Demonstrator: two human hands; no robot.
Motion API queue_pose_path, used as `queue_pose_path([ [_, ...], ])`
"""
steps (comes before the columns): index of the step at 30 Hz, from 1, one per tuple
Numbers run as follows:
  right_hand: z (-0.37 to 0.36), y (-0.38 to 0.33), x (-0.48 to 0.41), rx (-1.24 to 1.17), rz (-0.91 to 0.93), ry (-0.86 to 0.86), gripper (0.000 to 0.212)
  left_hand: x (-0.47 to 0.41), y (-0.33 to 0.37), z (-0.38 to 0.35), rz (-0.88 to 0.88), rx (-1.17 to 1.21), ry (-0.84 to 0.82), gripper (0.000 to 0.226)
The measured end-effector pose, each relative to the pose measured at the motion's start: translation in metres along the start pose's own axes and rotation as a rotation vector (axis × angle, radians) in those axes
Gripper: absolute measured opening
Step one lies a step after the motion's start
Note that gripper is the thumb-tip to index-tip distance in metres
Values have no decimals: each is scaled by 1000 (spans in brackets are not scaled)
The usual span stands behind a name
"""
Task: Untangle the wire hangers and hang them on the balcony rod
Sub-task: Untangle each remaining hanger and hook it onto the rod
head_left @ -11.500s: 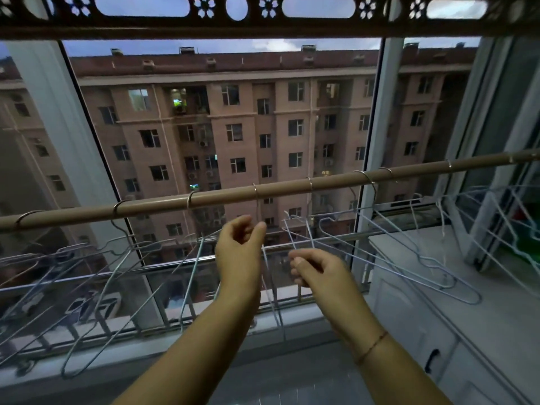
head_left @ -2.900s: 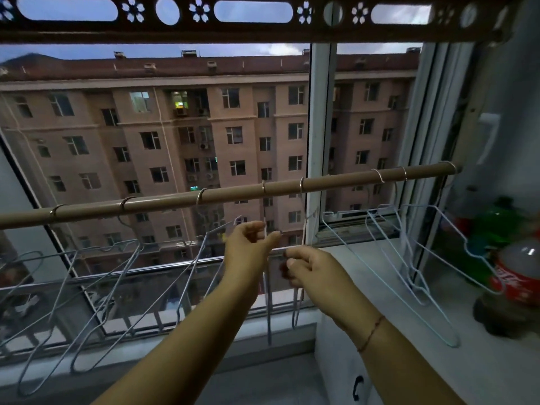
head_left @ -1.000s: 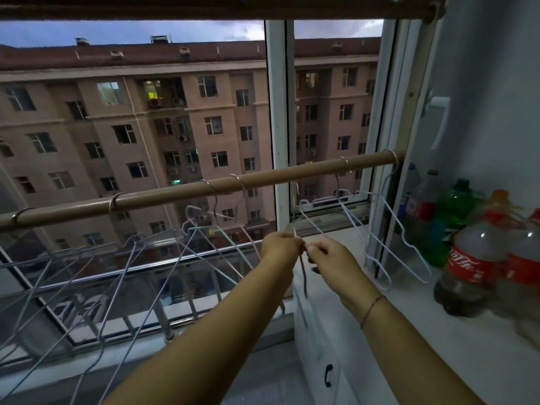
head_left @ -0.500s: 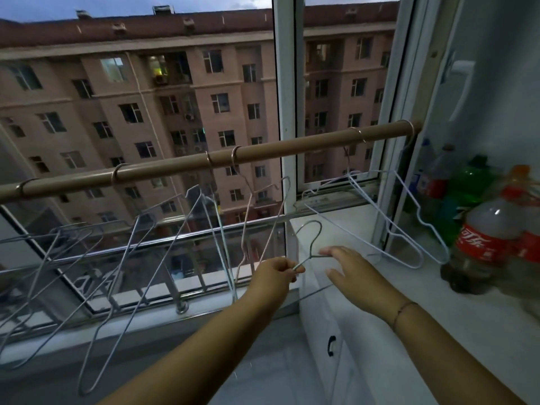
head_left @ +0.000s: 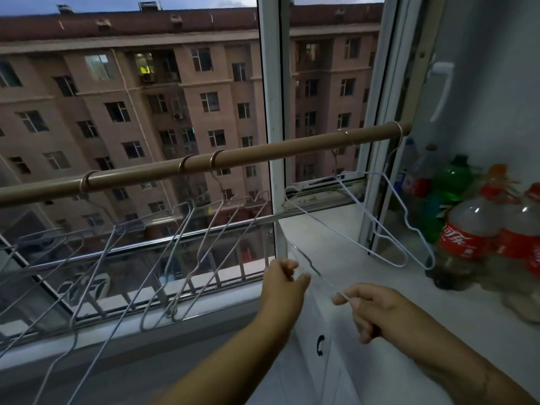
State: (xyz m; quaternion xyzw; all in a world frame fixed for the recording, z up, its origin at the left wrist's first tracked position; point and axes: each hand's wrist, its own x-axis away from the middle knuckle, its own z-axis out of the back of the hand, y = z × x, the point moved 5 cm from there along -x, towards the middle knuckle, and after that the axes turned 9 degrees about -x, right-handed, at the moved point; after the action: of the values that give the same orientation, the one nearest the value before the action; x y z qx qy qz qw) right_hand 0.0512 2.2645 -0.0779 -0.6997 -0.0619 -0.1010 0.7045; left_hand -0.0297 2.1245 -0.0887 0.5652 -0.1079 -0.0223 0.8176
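Below the rod (head_left: 263, 153), a white ledge (head_left: 467, 311) carries bottles (head_left: 463, 238) with red labels in white Chinese characters. Under the rod's right half, the left hand (head_left: 282, 283) and right hand (head_left: 377, 308) each pinch one blurred wire hanger (head_left: 321, 277); other hangers (head_left: 187, 244) hang from the rod.

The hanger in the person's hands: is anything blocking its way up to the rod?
Nothing visible does. The hanger, held between the left hand and right hand, sits below a bare stretch of the rod. Hung hangers flank that stretch; the window post stands behind the rod.
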Motion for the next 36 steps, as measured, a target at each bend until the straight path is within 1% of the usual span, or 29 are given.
queue_pose_path([
  [3, -3, -11, 2, -57, 109, 101, 28, 2, 17, -8, 49, 230, -33, 18],
  [6, -10, -27, -1, -88, 212, 144, 30, 7, 40, -11, 8, 337, -111, 25],
  [10, -21, -54, -8, -129, 303, 129, 30, 10, 64, -2, -116, 344, -118, 26],
  [16, -30, -91, -19, -107, 398, 127, 27, -4, 93, 16, -135, 361, -52, 22],
  [18, -32, -99, -28, -114, 397, 135, 27, -11, 102, 20, -127, 377, -41, 22],
  [22, -34, -108, -48, -134, 398, 133, 34, -25, 113, 28, -119, 380, -13, 22],
  [29, -43, -92, -69, -143, 309, 136, 32, -40, 95, 30, -52, 344, 40, 20],
  [32, -42, -87, -66, -59, 294, 133, 30, -41, 89, 30, -49, 311, 42, 21],
  [34, -37, -88, -61, 58, 342, 141, 30, -41, 85, 33, -61, 315, 54, 20],
  [36, -27, -89, -53, 157, 413, 196, 28, -39, 81, 36, -70, 310, 83, 20],
])
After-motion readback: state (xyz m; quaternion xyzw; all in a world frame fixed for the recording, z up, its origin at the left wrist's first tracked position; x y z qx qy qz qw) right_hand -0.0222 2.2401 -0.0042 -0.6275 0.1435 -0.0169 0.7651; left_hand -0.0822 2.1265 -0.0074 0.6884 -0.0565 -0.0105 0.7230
